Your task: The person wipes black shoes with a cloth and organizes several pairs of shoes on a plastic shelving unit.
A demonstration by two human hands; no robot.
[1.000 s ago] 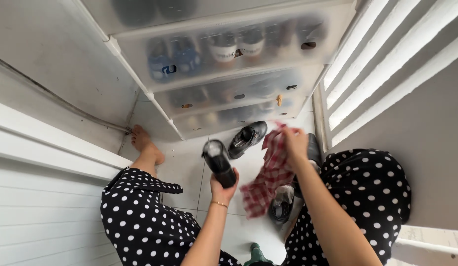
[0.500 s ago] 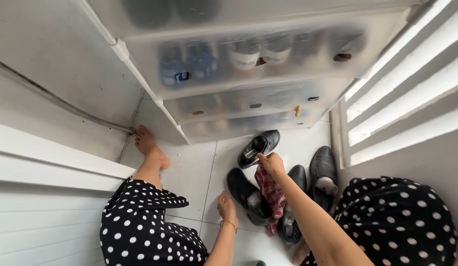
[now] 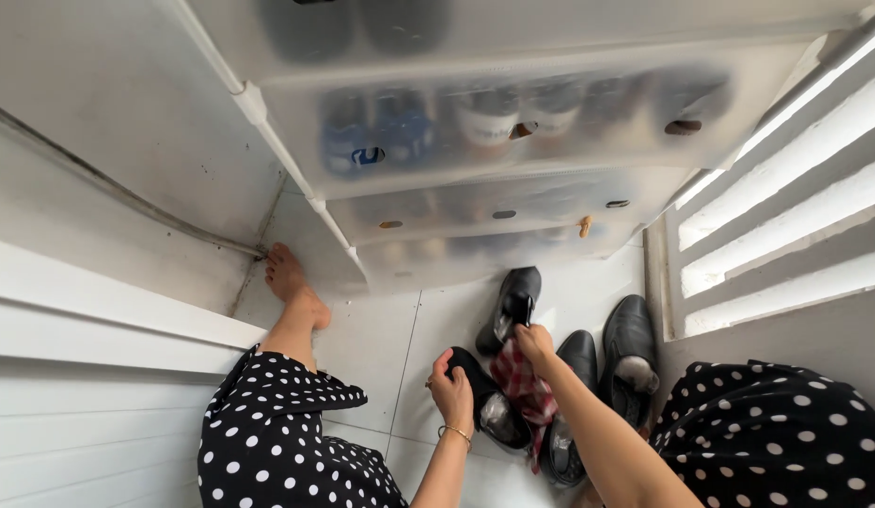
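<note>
White tiled floor (image 3: 362, 348) at the foot of a frosted plastic shoe rack (image 3: 512, 141); a louvred panel (image 3: 785, 226) stands at 3 o'clock and a white wall at 9 o'clock.

Left hand (image 3: 452, 390): fingers curled closed over the heel end of a black shoe (image 3: 489, 400) lying on the floor. In my judgement it pins the shoe steady. A thin bracelet (image 3: 456, 433) sits on that wrist.

Right hand (image 3: 534, 343): closed on a bunched red checked cloth (image 3: 524, 390), which hangs from the fist and drapes onto the same shoe. That hand lies at 2 o'clock from the left, close beside it. The cloth appears gathered to make a wiping pad; whether it presses the leather cannot be told.

Outward: three more black shoes rest on the tiles, one at 12 o'clock of the hands (image 3: 511, 306), two at 3 o'clock (image 3: 574, 395) (image 3: 630, 362). A bare foot (image 3: 291, 287) rests at 10 o'clock against the rack base. Polka-dot fabric (image 3: 277, 423) covers both knees, which flank the shoes.
</note>
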